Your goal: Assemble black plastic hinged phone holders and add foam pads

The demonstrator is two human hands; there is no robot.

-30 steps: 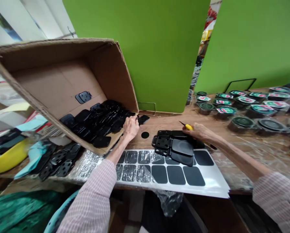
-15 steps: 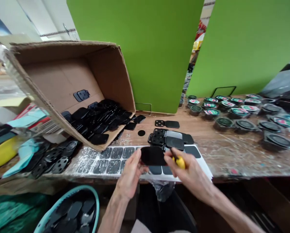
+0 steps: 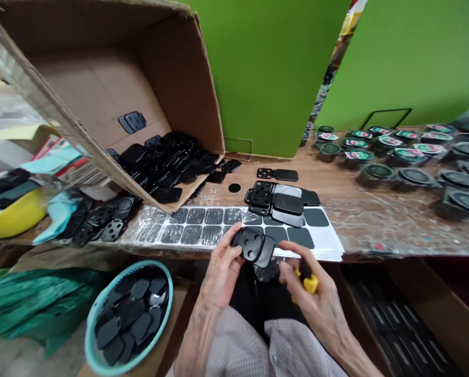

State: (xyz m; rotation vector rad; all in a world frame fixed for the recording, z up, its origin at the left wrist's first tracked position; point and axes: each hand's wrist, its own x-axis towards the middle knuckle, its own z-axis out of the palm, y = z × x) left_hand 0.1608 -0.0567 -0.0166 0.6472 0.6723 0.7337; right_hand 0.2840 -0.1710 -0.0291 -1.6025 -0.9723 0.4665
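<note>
A black plastic piece [image 3: 253, 245] with round holes and a flat flap is pinched by my left hand [image 3: 222, 269] over the table's front edge. Just right of the piece, my right hand [image 3: 311, 283] curls around a small yellow-handled tool [image 3: 310, 284], its index finger stretched toward the piece. Behind them a sheet of dark rounded-square stickers [image 3: 319, 217] lies on the table. Several black hinged pieces [image 3: 261, 198] rest at the sheet's back edge. Another hinged piece [image 3: 285, 175] lies farther back, near a black disc [image 3: 234, 187].
A tipped cardboard box [image 3: 179, 89] full of black pieces stands at the left. Below it is a light-blue basket [image 3: 167, 303] of black pieces. Round lidded containers [image 3: 413, 177] crowd the right side. Green panels [image 3: 269, 78] rise behind the table.
The view has tilted down. The held piece is turned, now showing its holes and flap. My right hand and the yellow tool have moved away from it, to the right.
</note>
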